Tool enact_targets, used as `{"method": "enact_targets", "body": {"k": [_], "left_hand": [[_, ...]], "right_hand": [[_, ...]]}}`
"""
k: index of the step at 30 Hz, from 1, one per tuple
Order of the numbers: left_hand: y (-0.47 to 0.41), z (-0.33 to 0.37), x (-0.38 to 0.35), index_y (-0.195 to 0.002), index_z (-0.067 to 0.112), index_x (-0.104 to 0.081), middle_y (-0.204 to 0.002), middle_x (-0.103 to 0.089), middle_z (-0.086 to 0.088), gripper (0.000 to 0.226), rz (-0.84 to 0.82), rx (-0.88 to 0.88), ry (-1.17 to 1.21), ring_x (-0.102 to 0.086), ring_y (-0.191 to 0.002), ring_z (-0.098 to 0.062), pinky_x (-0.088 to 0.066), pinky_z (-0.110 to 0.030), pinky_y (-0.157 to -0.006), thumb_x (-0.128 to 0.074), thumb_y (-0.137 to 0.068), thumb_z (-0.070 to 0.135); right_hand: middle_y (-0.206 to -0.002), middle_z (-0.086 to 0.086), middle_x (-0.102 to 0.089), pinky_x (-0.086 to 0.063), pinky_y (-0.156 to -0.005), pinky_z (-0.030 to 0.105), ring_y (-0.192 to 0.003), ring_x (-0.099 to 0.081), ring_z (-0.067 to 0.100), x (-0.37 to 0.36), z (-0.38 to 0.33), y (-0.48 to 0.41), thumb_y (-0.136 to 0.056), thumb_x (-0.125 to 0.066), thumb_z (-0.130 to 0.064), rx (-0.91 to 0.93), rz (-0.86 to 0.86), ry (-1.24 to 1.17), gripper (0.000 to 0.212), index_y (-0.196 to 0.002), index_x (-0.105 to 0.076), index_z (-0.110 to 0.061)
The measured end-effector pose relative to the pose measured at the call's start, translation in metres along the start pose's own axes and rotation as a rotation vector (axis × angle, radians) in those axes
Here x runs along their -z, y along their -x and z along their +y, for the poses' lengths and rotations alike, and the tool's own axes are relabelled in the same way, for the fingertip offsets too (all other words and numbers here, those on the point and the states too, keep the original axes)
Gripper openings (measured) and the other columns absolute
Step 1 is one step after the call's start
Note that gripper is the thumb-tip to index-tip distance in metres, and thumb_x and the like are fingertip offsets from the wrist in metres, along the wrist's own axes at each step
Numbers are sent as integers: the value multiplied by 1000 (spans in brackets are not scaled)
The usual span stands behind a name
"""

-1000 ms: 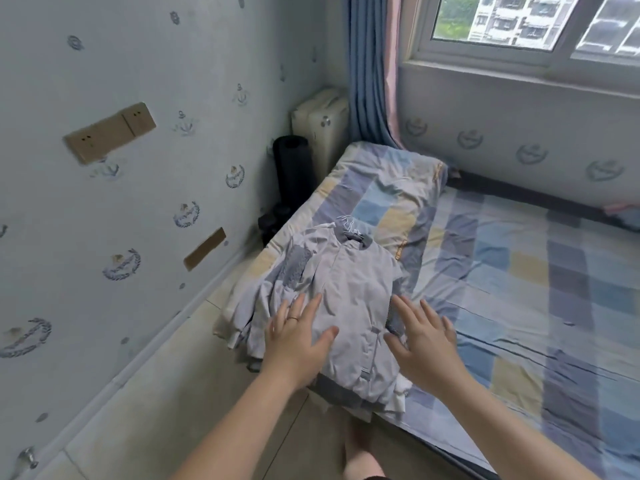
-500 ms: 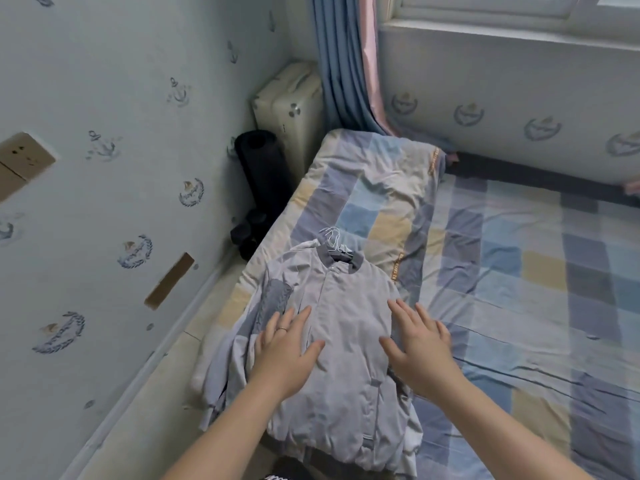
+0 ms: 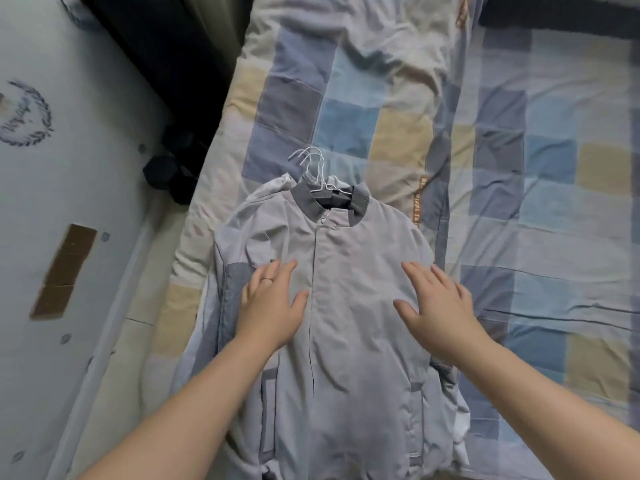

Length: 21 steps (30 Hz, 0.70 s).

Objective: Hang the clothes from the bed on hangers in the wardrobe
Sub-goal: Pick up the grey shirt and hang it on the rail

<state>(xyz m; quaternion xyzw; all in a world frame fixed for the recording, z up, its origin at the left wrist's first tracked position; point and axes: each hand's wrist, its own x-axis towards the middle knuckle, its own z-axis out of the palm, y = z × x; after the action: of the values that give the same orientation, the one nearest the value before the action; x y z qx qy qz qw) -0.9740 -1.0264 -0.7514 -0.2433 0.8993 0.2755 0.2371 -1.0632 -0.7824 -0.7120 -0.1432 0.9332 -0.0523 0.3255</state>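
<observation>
A light grey jacket [image 3: 346,271] with a darker ribbed collar lies face up on top of a pile of clothes at the near corner of the bed [image 3: 554,202]. White wire hanger hooks [image 3: 311,164] stick out of its collar. My left hand [image 3: 273,303] rests flat on the jacket's left chest, fingers straight, a ring on one finger. On the right chest lies my right hand [image 3: 436,303], flat with fingers spread. More grey and white garments show under the jacket's edges. No wardrobe is in view.
The bed carries a checked blue, grey and beige cover, with a folded quilt [image 3: 346,81] beyond the pile. The wall [image 3: 52,168] runs along the left, with a strip of floor [image 3: 114,358] beside the bed. A black object [image 3: 173,64] stands in the corner.
The view has tilted down and closer to the pile. Both hands have moved forward onto the jacket's chest and now lie flat on it.
</observation>
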Motion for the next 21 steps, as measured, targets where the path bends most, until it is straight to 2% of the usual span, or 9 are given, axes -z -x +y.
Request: {"method": "enact_targets", "body": {"k": [3,8,13,17,19,21], "left_hand": [[-66,-25,-21,-153,28,-31,-165,-20,-2,60,8,-33,-85,-11,-151,-23,-13,-42,-121,-51,-98,41],[-160,-38,-33,-152,26,-30,-165,-17,-5,65,143,-94,-259,-11,-151,-32,-12,-47,-120,-53,-94,45],[-223,-35,-26,-146,22,-36,-155,-36,-10,60,214,-10,-313,-33,-139,-37,-26,-49,-112,-49,-93,47],[-242,-30,-25,-139,13,-41,-142,-51,-17,50,171,21,-139,-47,-130,-39,-39,-48,-102,-49,-97,41],[-238,-28,-27,-125,12,-47,-130,-60,-18,40,155,28,-14,-55,-120,-39,-43,-44,-90,-48,-99,42],[-224,-27,-30,-105,15,-52,-113,-67,-15,33,220,-21,35,-60,-108,-38,-42,-41,-79,-49,-98,48]], "right_hand": [[-159,-9,-20,-16,-115,45,-147,-14,20,-30,-11,-70,-98,-42,-43,35,-12,2,65,-154,-12,-29],[-161,-2,-18,-21,-113,50,-147,-17,23,-58,-19,-188,-95,-46,-33,-1,72,-46,70,-155,-12,-24],[-162,3,-14,-22,-115,50,-147,-17,28,-75,-12,-245,-92,-43,-23,-46,169,-61,71,-155,-9,-23],[-160,3,-17,-25,-112,51,-145,-21,30,-75,-12,-251,-91,-42,-25,-66,135,-56,71,-155,-9,-22],[-159,2,-20,-28,-110,52,-144,-25,29,-74,-12,-249,-90,-42,-25,-67,131,-78,72,-154,-10,-23],[-161,1,-19,-28,-112,52,-145,-24,27,-70,-9,-244,-90,-46,-26,-68,134,-80,75,-155,-9,-22]]}}
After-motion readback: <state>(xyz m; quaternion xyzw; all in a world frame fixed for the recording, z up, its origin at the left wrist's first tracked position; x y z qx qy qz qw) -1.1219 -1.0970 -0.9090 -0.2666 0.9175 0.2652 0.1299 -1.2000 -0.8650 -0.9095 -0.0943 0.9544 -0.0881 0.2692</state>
